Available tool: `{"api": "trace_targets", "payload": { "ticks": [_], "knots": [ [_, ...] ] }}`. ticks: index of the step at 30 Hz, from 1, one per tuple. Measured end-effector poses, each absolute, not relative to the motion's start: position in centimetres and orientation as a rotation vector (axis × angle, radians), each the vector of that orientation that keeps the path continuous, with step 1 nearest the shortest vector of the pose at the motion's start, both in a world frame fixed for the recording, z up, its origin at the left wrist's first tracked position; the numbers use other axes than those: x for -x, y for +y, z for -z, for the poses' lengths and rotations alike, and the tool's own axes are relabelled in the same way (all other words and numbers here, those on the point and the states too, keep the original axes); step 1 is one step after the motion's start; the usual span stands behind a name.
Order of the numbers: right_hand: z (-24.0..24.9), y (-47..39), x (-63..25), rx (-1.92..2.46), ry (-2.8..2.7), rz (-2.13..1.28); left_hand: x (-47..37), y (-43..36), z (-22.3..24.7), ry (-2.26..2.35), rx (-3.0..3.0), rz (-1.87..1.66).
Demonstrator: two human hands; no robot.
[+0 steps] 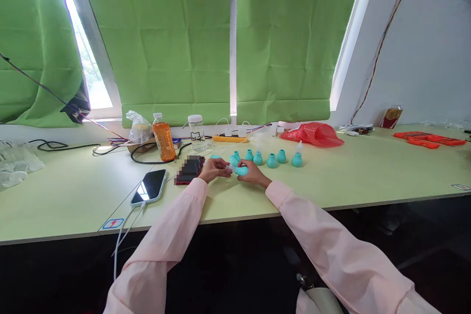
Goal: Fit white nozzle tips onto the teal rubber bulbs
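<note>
Close together above the table, my two hands meet at one small part. My right hand (252, 174) is closed around a turquoise squeeze bulb (241, 171), which lies on its side with its neck to the left. At that neck, my left hand (216, 170) pinches a clear plastic nozzle (230, 168); its fingers partly hide the joint. Behind my hands stand several more turquoise bulbs (272, 160), open necks upward. The bulb farthest right (297, 159) carries a clear pointed tip. Another turquoise piece (215, 156) shows partly behind my left hand.
Left of my hands lie a dark phone (190, 170) and a charging phone (149, 187). An orange drink bottle (164, 138), a clear bottle (197, 133), a yellow power strip (230, 139) and a red plastic bag (312, 135) line the back. Orange items (429, 138) lie far right.
</note>
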State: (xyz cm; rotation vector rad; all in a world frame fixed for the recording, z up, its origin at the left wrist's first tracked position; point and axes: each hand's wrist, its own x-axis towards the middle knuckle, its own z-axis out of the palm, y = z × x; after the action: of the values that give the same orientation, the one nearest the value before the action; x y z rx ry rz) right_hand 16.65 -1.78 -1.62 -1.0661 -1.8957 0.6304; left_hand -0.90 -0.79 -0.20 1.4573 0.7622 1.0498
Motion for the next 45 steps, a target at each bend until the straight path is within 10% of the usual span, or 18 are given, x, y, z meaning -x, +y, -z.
{"api": "trace_targets", "payload": {
  "ticks": [22, 45],
  "knots": [
    [0.2, -2.0, -18.0, 1.048, -1.654, -1.865, 0.3, -1.4, 0.1, 0.711, -1.593, -1.05],
    [1.0, -0.9, -17.6, 0.976, -1.435, -1.363, 1.1, -1.1, -0.1, 1.46, -2.015, -1.347]
  ]
}}
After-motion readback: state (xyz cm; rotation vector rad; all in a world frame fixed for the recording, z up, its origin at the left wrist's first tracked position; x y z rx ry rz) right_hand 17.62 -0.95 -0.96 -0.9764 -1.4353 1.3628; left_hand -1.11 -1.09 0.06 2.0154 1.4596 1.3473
